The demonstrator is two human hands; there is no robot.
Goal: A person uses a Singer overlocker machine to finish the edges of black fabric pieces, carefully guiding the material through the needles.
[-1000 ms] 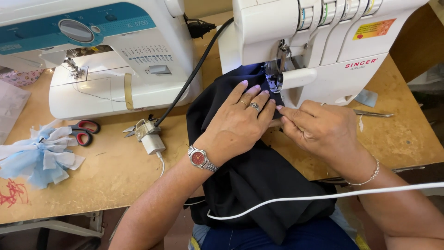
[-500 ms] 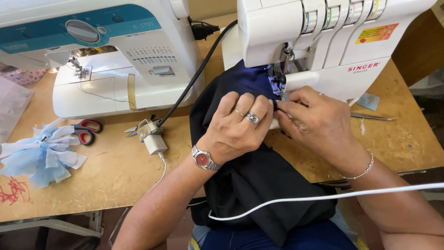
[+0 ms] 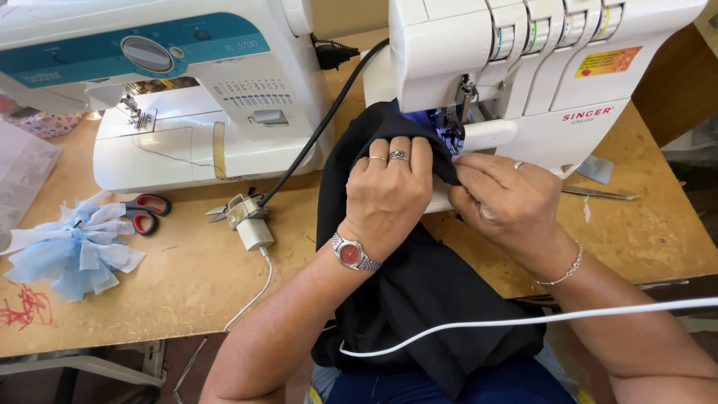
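Observation:
A piece of black fabric [image 3: 419, 299] drapes from my lap up onto the bed of a white overlock machine [image 3: 523, 67]. My left hand [image 3: 389, 191], with rings and a red-faced wristwatch, presses down on the fabric with fingers curled over its top edge. My right hand [image 3: 508, 202], wearing a bracelet, pinches the fabric's edge just below the machine's presser foot and needle area [image 3: 452, 127]. Blue fabric or thread shows under the foot.
A white and teal sewing machine [image 3: 179, 90] stands at the left. Red-handled scissors [image 3: 142, 209], a pale blue fabric bundle [image 3: 75, 254], a white plug adapter [image 3: 250, 228], a black power cable [image 3: 314, 142] and metal tweezers [image 3: 598, 193] lie on the wooden table [image 3: 149, 292]. A white cord [image 3: 523, 322] crosses my lap.
My left hand went from flat with spread fingers to curled over the fabric's top edge. Both hands and the fabric edge have moved up closer to the presser foot.

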